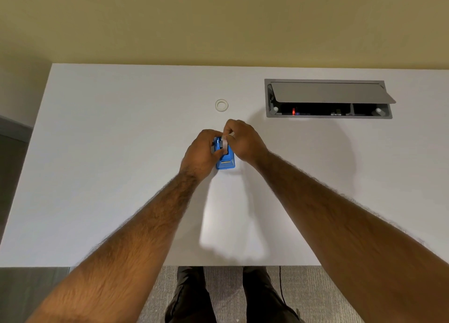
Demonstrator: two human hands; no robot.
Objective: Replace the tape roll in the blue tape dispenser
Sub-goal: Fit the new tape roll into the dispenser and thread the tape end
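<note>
The blue tape dispenser [226, 162] stands on the white table [121, 152] near its middle, cutter end toward me. My left hand [201, 152] grips its left side and far end. My right hand [243, 140] pinches a tape roll [224, 144] that stands on edge in the dispenser's slot, partly hidden by my fingers. A second white tape roll [221, 105] lies flat on the table a short way beyond both hands.
An open grey cable hatch [328, 99] with its lid raised is set into the table at the back right. The yellow wall runs behind the far edge. My legs and a black cable show below the near edge.
</note>
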